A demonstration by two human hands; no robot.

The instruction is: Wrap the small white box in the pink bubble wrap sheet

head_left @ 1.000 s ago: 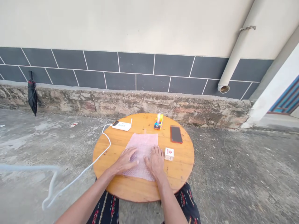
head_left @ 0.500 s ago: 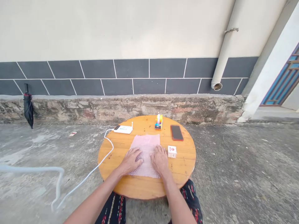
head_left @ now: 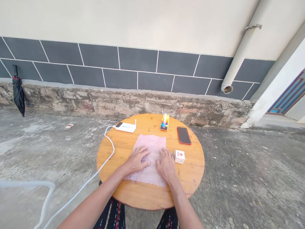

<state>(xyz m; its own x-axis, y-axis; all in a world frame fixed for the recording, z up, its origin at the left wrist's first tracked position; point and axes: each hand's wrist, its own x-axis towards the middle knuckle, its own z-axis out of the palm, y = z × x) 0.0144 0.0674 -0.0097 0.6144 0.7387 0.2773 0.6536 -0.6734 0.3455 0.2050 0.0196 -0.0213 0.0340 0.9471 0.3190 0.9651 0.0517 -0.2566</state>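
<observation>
A pinkish, see-through sheet that looks like bubble wrap (head_left: 152,143) lies flat on the round wooden table (head_left: 147,197). On its left side rests my left hand (head_left: 138,160), palm down with the fingers spread. My right hand (head_left: 167,163) lies flat on the sheet's right side, fingers stretched forward. Just right of that hand stands a small white box (head_left: 179,156) with red print, not touched. Neither hand grips anything. The parts of the sheet under my palms are hidden.
Toward the table's far edge are a tape dispenser (head_left: 165,122) and a white device (head_left: 126,127) with a white cable (head_left: 111,148) running off the left side. A dark phone (head_left: 184,135) with a red edge lies at right. A black umbrella (head_left: 18,92) leans on the wall.
The camera view has tilted and shifted slightly. Both hands stay flat on the sheet, and my left hand appears a little nearer the sheet's middle.
</observation>
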